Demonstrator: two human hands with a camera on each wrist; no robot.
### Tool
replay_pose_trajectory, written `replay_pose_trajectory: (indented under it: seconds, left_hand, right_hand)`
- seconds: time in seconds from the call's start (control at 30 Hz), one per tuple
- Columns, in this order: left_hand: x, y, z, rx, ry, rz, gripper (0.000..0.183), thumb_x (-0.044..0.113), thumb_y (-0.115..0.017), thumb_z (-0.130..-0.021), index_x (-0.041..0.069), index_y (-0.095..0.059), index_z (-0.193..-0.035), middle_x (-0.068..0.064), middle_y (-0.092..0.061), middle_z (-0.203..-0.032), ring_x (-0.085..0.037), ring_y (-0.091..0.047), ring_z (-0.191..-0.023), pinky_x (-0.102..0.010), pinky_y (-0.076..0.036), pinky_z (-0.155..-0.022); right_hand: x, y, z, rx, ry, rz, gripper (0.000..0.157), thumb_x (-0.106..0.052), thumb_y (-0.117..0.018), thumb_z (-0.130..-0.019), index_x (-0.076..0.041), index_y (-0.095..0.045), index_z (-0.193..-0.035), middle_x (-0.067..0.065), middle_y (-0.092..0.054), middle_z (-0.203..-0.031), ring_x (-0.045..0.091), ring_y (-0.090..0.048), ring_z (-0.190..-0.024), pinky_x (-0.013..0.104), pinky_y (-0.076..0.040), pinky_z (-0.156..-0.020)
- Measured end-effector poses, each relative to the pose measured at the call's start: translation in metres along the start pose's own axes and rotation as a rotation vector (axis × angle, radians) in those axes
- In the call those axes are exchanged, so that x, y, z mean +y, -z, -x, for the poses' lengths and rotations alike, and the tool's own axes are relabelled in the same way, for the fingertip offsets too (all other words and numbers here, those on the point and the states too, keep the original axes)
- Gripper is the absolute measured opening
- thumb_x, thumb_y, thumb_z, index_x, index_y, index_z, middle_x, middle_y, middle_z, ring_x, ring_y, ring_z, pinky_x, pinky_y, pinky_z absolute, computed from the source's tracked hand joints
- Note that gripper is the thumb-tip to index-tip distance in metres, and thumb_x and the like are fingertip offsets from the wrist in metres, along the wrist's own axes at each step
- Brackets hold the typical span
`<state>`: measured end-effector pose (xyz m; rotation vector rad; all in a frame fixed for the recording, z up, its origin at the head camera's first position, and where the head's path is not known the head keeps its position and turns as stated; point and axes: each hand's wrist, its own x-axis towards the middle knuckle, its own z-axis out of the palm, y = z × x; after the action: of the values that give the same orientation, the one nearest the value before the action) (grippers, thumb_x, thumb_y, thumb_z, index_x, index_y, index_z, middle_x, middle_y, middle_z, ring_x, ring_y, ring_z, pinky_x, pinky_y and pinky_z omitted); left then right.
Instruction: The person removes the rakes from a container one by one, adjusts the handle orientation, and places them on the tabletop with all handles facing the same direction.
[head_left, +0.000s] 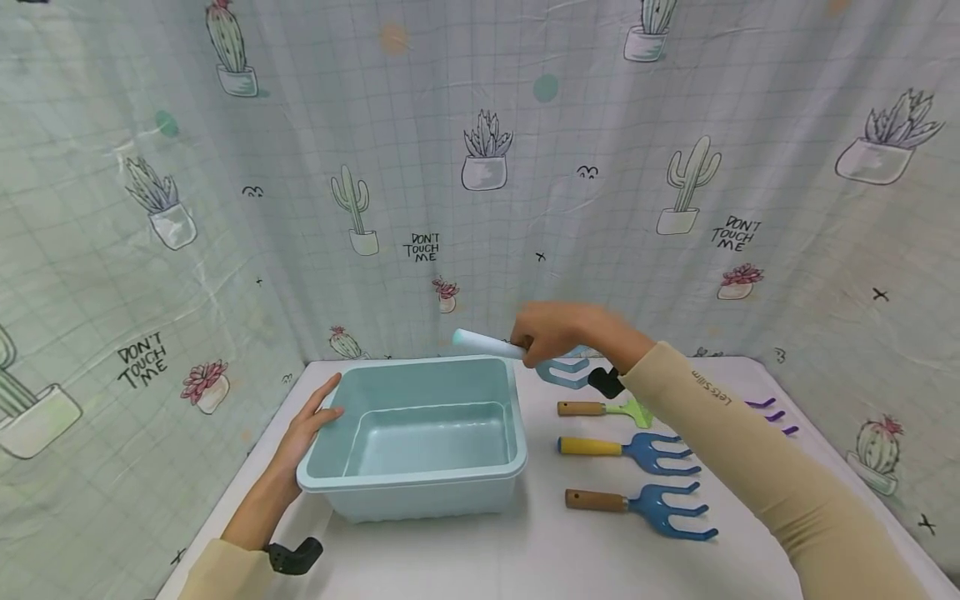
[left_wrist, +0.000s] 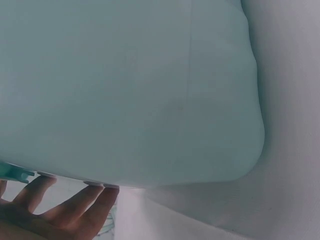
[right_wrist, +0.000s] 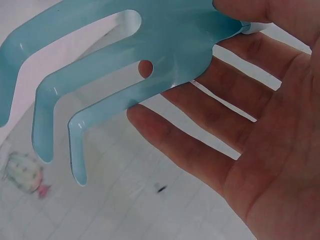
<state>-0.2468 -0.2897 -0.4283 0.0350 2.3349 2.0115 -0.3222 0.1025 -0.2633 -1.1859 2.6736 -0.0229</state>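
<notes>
My right hand (head_left: 551,329) grips a light blue hand rake (right_wrist: 175,40) by its neck, thumb on one side and fingers beneath. Its pale handle (head_left: 487,343) points left over the far right corner of a light blue plastic tub (head_left: 427,479). In the right wrist view, the rake's bent tines (right_wrist: 45,120) extend away from the fingers. At the tub's left side, my left hand (head_left: 300,433) holds the rim, with the thumb over the inside edge. Straight fingers (left_wrist: 95,212) touch the tub's outer wall in the left wrist view. The tub's visible floor is bare.
Right of the tub lie a green tool with a brown handle (head_left: 581,408), a blue rake with a yellow handle (head_left: 592,447) and a blue rake with a brown handle (head_left: 596,500). Purple tines (head_left: 776,416) show beyond the right sleeve. A patterned curtain (head_left: 480,233) encloses the white table (head_left: 420,567).
</notes>
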Motion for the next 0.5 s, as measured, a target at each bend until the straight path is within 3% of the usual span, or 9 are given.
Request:
replay_pose_trajectory:
  seconds: [0.5]
  left_hand:
    - [-0.001,0.000,-0.005,0.011,0.011,-0.024,0.058,0.031,-0.040,-0.103,0.045,-0.013,-0.152,0.006,-0.004,-0.164,-0.033,-0.015,-0.149,-0.057,-0.028,-0.112]
  right_hand:
    - [0.062,-0.030,0.070,0.023,-0.151,-0.016,0.013,-0.016,-0.070,-0.082,-0.014,-0.074,-0.094,-0.006,-0.066,-0.079,0.012,-0.053,-0.069,0.026,-0.047,-0.063]
